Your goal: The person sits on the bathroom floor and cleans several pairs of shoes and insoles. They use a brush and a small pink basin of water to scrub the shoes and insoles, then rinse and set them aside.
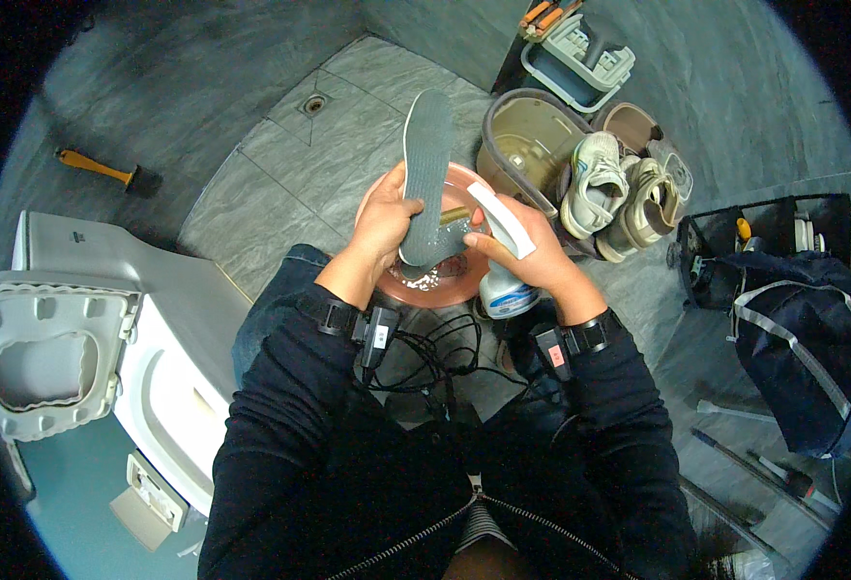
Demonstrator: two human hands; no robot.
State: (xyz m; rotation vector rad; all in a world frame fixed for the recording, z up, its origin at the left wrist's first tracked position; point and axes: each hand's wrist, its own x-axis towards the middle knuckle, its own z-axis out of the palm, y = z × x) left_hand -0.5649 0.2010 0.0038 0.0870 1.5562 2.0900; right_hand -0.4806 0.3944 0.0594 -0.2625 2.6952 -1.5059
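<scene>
A grey shoe insole (429, 159) with a pale edge stands nearly upright in my left hand (383, 221), the thumb pressed on its ribbed face. My right hand (523, 239) grips a white spray bottle (507, 293) by its neck, close to the insole's right side. Under both hands lies a round pink basin (425, 296) holding some liquid with foam or glints on it. A brownish strip-shaped thing (456, 214) shows inside the basin, but its kind is unclear. My hands hide parts of the basin's rim.
Beyond my right hand stand a grey plastic bucket (494, 148) and a pair of light sneakers (596, 185). A toilet (186, 406) is at left, a floor drain (314, 106) farther ahead. Black cables (425, 355) hang between my wrists. A dark bag (795, 326) lies at right.
</scene>
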